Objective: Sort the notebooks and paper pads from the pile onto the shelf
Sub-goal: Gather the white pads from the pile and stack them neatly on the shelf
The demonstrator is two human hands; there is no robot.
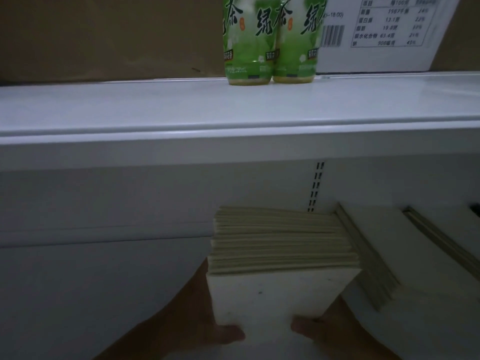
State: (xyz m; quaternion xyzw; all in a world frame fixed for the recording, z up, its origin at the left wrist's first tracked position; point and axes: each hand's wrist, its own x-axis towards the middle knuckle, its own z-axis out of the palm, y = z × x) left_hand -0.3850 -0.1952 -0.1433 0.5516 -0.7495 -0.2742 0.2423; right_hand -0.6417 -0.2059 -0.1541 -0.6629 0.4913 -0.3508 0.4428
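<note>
A thick stack of white paper pads (pixel 280 258), cream page edges facing me, stands upright in the lower shelf bay. My left hand (pixel 205 315) grips its left side, thumb on the white front cover. My right hand (pixel 327 331) holds the lower right corner, thumb also on the cover. Both hands carry the stack together. To its right, more white pads (pixel 384 258) lean tilted against one another on the same shelf level.
The white upper shelf board (pixel 181 118) juts out above the stack. Two green tea bottles (pixel 270 40) stand on it, with a brown carton (pixel 104 35) and a white labelled box (pixel 389 32) behind. A slotted shelf upright (pixel 315 188) runs down the back wall.
</note>
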